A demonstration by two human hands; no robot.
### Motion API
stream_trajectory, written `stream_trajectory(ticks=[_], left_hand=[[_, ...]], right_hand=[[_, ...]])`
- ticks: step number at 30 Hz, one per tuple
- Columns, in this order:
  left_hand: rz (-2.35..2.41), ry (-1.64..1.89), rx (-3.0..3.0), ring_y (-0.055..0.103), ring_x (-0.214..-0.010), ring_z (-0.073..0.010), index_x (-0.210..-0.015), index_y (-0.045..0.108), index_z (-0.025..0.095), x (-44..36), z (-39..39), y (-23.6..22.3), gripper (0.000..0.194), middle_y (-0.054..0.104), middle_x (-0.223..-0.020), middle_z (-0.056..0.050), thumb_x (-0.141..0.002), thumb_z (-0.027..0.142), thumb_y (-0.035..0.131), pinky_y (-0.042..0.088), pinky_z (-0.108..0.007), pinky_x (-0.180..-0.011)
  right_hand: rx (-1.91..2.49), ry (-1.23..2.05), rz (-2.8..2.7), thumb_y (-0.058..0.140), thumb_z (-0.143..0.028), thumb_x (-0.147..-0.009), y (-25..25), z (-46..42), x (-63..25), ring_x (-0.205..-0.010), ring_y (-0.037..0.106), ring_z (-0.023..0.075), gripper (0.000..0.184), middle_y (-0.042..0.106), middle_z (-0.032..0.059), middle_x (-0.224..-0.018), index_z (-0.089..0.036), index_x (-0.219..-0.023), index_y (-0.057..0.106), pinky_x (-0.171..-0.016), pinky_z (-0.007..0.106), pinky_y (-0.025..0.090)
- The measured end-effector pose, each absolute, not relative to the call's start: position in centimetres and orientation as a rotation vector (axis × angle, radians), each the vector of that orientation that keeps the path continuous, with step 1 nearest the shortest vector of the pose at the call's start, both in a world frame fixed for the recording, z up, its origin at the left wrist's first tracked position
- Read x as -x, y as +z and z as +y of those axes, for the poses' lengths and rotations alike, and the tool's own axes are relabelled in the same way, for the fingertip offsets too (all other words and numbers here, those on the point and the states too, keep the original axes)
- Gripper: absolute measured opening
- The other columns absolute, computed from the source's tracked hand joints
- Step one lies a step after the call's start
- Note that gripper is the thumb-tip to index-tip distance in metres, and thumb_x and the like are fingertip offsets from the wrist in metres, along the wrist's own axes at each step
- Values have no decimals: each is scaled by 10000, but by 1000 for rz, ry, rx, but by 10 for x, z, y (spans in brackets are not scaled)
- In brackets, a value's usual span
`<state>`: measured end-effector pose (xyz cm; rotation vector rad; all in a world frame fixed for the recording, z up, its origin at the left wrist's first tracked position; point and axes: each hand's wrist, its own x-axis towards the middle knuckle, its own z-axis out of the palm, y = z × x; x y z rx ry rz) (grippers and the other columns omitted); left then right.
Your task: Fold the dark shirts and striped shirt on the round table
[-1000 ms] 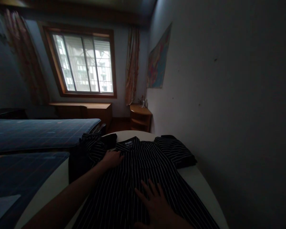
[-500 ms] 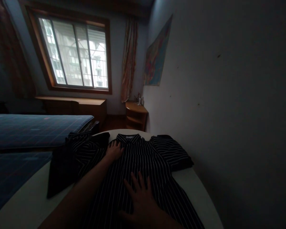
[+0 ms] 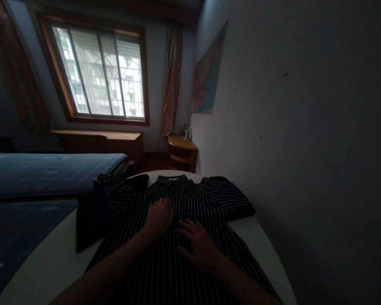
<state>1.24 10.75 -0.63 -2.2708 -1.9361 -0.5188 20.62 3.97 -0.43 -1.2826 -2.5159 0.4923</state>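
A dark button-collared shirt (image 3: 206, 207) with thin white stripes lies spread on the round pale table (image 3: 269, 254), its collar at the far edge and its sleeves out to the sides. My left hand (image 3: 159, 217) rests on the chest of the shirt, left of the middle, with fingers lying over the cloth. Just to the right and nearer to me, my right hand (image 3: 198, 245) lies on the shirt front, fingers stretched out. Neither hand grips anything that I can see. By the left sleeve, plain dark cloth (image 3: 90, 220) hangs over the table's left part.
Left of the table is a bed with a blue checked mattress (image 3: 51, 171). A bare wall (image 3: 305, 169) stands close on the right. Farther back are a wooden desk (image 3: 123, 135), a corner shelf (image 3: 182, 144) with small items, and a window (image 3: 104, 72).
My left hand has moved from near the collar toward me and right, onto the chest. My right hand has slid forward and slightly right, so the hands are closer together.
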Motion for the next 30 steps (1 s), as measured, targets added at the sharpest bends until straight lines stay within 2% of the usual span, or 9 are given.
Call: stream_trajectory(ticks=[4, 8, 12, 15, 18, 20, 23, 26, 30], left_hand=[[-1851, -637, 2379, 605, -1140, -235, -1256, 555, 144, 10, 71, -23, 347, 642, -1233, -121, -995, 281, 373, 440, -390, -1001], [-1771, -778, 2453, 510, -1294, -245, -1304, 557, 157, 39, 44, -52, 396, 579, -1370, -114, -998, 297, 348, 376, -435, -1111], [-1837, -656, 2455, 314, -1447, -284, -1448, 455, 215, 59, 23, -68, 496, 384, -1559, -83, -1000, 406, 362, 300, -524, -1156], [-1981, -450, 2446, 233, -1477, -315, -1505, 384, 235, 65, 17, -61, 561, 294, -1602, -72, -998, 470, 340, 257, -571, -1158], [-2110, -234, 2369, 244, -1461, -382, -1496, 414, 177, 59, 25, -47, 635, 310, -1588, -124, -961, 518, 387, 265, -582, -1139], [-2124, -163, 2336, 276, -1442, -409, -1474, 451, 148, 49, 36, -39, 652, 336, -1571, -157, -938, 518, 425, 275, -573, -1130], [-2056, -217, 2348, 317, -1430, -388, -1453, 469, 100, 30, 60, -34, 638, 349, -1556, -195, -925, 459, 458, 279, -529, -1138], [-1963, -374, 2406, 365, -1410, -357, -1423, 505, 112, 14, 85, -37, 563, 420, -1521, -176, -928, 376, 460, 298, -511, -1132], [-1919, -491, 2429, 371, -1407, -347, -1408, 523, 173, 8, 107, -44, 499, 460, -1503, -132, -944, 343, 454, 302, -538, -1124]], right_hand=[[1302, 430, -2508, 466, -538, -942, -5, 31, -227, -1447, 312, 270, 543, 415, 58, -1543, -273, -1414, 513, -1192, 516, 197], [1371, 445, -2539, 533, -608, -878, -11, 15, -230, -1482, 206, 320, 690, 304, 47, -1600, -323, -1491, 397, -1187, 594, 117], [1305, 536, -2639, 572, -644, -833, -11, -7, -218, -1493, 127, 361, 778, 225, 47, -1627, -362, -1517, 330, -1166, 652, 44], [1232, 599, -2659, 537, -685, -840, -4, -12, -213, -1491, 145, 354, 780, 234, 60, -1624, -352, -1516, 338, -1176, 626, 65], [1265, 552, -2634, 495, -680, -871, 2, -2, -217, -1485, 191, 328, 725, 290, 59, -1605, -332, -1498, 386, -1190, 587, 83], [1358, 493, -2620, 496, -689, -865, 2, 10, -220, -1488, 165, 346, 753, 269, 74, -1611, -311, -1506, 377, -1182, 612, 64], [1442, 478, -2609, 494, -724, -844, -2, 28, -222, -1489, 136, 374, 817, 229, 82, -1620, -305, -1526, 332, -1163, 651, 68], [1390, 456, -2580, 532, -681, -849, -7, 41, -223, -1480, 184, 366, 761, 288, 68, -1601, -309, -1498, 390, -1163, 642, 109], [1264, 406, -2408, 536, -492, -916, -9, 49, -229, -1386, 417, 286, 496, 536, 75, -1450, -254, -1350, 576, -1163, 554, 234]])
